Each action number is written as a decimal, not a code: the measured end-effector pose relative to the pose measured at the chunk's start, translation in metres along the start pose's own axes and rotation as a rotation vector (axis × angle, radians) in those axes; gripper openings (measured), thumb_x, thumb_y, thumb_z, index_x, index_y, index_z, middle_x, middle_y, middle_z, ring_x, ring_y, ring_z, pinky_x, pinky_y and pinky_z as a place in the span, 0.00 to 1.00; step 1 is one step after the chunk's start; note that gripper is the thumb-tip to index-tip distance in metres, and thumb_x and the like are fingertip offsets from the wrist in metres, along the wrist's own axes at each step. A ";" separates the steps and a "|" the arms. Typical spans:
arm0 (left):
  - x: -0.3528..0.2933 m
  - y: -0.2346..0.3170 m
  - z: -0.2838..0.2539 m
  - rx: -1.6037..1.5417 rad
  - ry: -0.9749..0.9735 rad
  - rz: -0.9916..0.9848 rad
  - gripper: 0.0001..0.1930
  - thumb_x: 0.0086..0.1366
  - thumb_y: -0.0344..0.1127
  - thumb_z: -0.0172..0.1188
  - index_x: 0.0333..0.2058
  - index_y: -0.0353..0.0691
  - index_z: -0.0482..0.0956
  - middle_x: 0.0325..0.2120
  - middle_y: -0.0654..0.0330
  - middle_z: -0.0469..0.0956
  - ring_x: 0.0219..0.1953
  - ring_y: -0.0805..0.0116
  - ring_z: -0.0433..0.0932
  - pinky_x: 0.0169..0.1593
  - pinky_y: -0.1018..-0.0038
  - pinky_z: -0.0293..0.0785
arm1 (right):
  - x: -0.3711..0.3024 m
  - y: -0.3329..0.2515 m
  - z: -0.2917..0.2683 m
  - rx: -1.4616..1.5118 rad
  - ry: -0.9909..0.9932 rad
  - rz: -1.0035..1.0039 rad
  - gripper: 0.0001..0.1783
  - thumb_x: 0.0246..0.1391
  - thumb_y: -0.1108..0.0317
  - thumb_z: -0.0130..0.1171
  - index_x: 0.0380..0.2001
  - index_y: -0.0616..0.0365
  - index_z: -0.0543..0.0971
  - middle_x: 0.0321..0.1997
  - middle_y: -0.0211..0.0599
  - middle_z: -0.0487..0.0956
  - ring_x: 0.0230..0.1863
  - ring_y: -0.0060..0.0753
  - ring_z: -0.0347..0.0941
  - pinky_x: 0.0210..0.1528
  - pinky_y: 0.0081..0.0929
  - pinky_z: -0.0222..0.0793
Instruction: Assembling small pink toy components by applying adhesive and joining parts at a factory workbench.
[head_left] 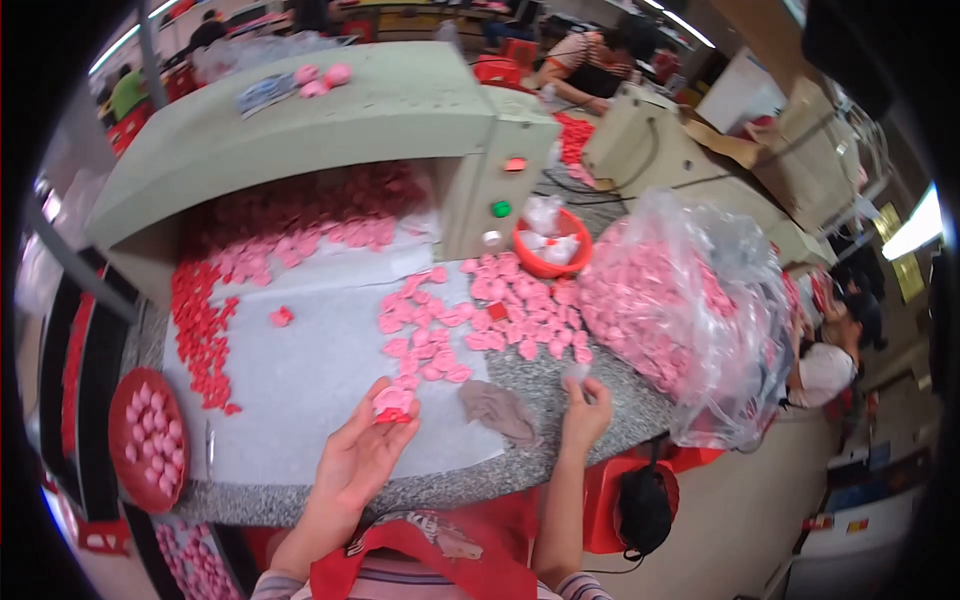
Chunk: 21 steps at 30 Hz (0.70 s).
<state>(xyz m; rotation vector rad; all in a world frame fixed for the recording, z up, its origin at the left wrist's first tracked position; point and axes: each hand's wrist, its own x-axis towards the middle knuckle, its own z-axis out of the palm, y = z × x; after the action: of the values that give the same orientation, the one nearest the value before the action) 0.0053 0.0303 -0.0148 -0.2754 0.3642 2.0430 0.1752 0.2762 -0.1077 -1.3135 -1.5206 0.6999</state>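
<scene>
While the left hand (360,455) pinches the pink piece (393,399), a light grip should spare its shape. The right hand (585,418) pinches a pale bit (577,372), kind unclear.

Black bag (645,508) against a red stool (602,510), lit tube lamp (915,225), brown sheet (815,140), probably cardboard

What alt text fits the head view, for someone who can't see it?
The left hand holds a small pink and red piece over a white sheet; the right hand pinches a small whitish item. Red pieces and pink pieces lie before a pale green machine, with a clear bag of pink pieces to the right.
</scene>
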 end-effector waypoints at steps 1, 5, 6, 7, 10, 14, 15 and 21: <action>0.001 -0.001 0.003 0.044 -0.024 -0.023 0.20 0.63 0.38 0.49 0.53 0.41 0.62 0.45 0.50 0.68 0.50 0.56 0.68 0.54 0.60 0.67 | -0.003 -0.010 -0.001 0.064 0.005 -0.013 0.13 0.38 0.72 0.66 0.28 0.64 0.74 0.31 0.38 0.76 0.34 0.29 0.72 0.37 0.24 0.68; -0.003 -0.001 0.010 0.080 -0.058 -0.108 0.22 0.64 0.39 0.49 0.54 0.39 0.60 0.47 0.50 0.67 0.52 0.56 0.67 0.56 0.63 0.66 | -0.037 -0.066 -0.008 0.558 -0.265 0.121 0.13 0.45 0.72 0.59 0.32 0.63 0.68 0.31 0.42 0.75 0.33 0.29 0.72 0.36 0.24 0.68; -0.003 -0.001 0.010 0.070 -0.044 -0.083 0.22 0.64 0.39 0.49 0.54 0.39 0.60 0.47 0.50 0.67 0.52 0.56 0.67 0.56 0.63 0.66 | -0.049 -0.085 -0.009 0.707 -0.342 0.140 0.14 0.46 0.69 0.58 0.33 0.62 0.67 0.29 0.42 0.74 0.30 0.28 0.71 0.34 0.25 0.67; -0.006 0.000 0.012 0.084 -0.037 -0.087 0.23 0.63 0.39 0.50 0.54 0.37 0.59 0.46 0.51 0.68 0.52 0.57 0.66 0.57 0.65 0.64 | -0.060 -0.099 -0.011 0.710 -0.370 0.146 0.14 0.46 0.69 0.58 0.33 0.62 0.67 0.29 0.42 0.74 0.30 0.28 0.71 0.34 0.25 0.67; -0.010 0.002 0.017 0.118 -0.035 -0.088 0.25 0.63 0.40 0.50 0.55 0.35 0.58 0.45 0.52 0.69 0.53 0.58 0.66 0.57 0.66 0.63 | -0.088 -0.130 -0.024 0.720 -0.592 0.105 0.18 0.45 0.63 0.58 0.35 0.62 0.66 0.28 0.38 0.72 0.28 0.27 0.69 0.35 0.24 0.67; -0.015 0.004 0.023 0.181 -0.058 -0.061 0.26 0.63 0.40 0.51 0.55 0.33 0.58 0.45 0.52 0.69 0.53 0.59 0.66 0.58 0.68 0.62 | -0.104 -0.154 -0.037 0.476 -0.539 -0.286 0.22 0.39 0.62 0.57 0.36 0.65 0.68 0.28 0.38 0.70 0.26 0.29 0.68 0.36 0.25 0.67; -0.016 0.005 0.024 0.180 -0.055 -0.058 0.26 0.63 0.40 0.51 0.55 0.33 0.58 0.45 0.52 0.69 0.53 0.59 0.66 0.58 0.68 0.62 | -0.105 -0.158 -0.039 0.367 -0.502 -0.575 0.21 0.38 0.65 0.56 0.37 0.66 0.69 0.29 0.39 0.71 0.26 0.30 0.69 0.34 0.25 0.68; -0.021 0.009 0.026 0.219 -0.032 -0.067 0.27 0.62 0.41 0.51 0.55 0.33 0.58 0.43 0.52 0.71 0.51 0.61 0.68 0.57 0.69 0.63 | -0.103 -0.188 -0.031 0.373 -0.616 -0.892 0.21 0.31 0.75 0.60 0.35 0.65 0.72 0.16 0.34 0.70 0.11 0.29 0.61 0.13 0.21 0.58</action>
<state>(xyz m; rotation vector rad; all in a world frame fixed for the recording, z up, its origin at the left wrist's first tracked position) 0.0067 0.0187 0.0174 -0.1190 0.5466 1.9206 0.1241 0.1258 0.0388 -0.0508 -2.0920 0.7549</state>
